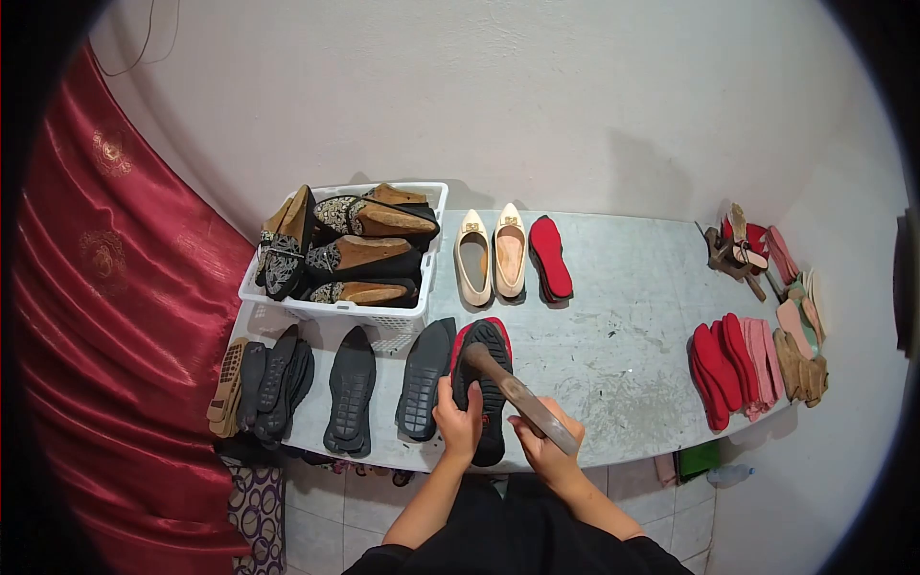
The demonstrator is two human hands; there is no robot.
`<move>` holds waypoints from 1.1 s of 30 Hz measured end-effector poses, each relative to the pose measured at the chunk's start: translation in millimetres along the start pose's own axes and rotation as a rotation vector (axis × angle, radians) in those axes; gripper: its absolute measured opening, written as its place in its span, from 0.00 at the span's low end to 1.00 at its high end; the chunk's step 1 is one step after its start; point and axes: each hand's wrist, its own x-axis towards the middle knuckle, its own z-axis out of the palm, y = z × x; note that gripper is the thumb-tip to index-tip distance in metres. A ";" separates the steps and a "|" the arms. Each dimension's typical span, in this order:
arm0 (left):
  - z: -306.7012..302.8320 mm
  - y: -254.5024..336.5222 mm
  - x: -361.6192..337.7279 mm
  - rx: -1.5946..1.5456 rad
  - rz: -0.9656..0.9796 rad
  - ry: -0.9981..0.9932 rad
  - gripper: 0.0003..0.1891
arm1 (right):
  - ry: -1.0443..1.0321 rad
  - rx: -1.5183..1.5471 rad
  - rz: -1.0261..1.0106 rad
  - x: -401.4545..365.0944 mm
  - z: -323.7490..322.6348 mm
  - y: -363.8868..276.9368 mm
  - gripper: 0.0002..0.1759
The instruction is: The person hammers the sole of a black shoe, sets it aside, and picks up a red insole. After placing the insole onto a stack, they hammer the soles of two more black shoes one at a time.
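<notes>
My right hand (pixel 551 443) is wrapped round the wooden handle of a hammer (pixel 525 401), whose head lies over the upper part of a black ridged shoe sole (pixel 492 426). Red material shows round the sole's front edge. With fingers along its left side, my left hand (pixel 459 422) grips this sole near the table's front edge. Just left of it lie black soles (pixel 418 393) with a grid tread. Beyond the work, a red insole (pixel 550 251) on a dark sole lies beside a pair of cream pointed flats (pixel 511 254).
A white basket (pixel 436 230) of shoes on wooden lasts stands at the back left. More black soles (pixel 350 388) and tan soles (pixel 228 383) lie along the left. Red insoles (pixel 709 374), pink pieces (pixel 759 359) and tools (pixel 736 257) sit at the right. A red curtain (pixel 115 316) hangs left.
</notes>
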 end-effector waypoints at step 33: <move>-4.8 -1.2 9.2 0.029 0.030 0.026 0.11 | -0.114 -0.177 -0.098 10.1 -12.5 2.5 0.12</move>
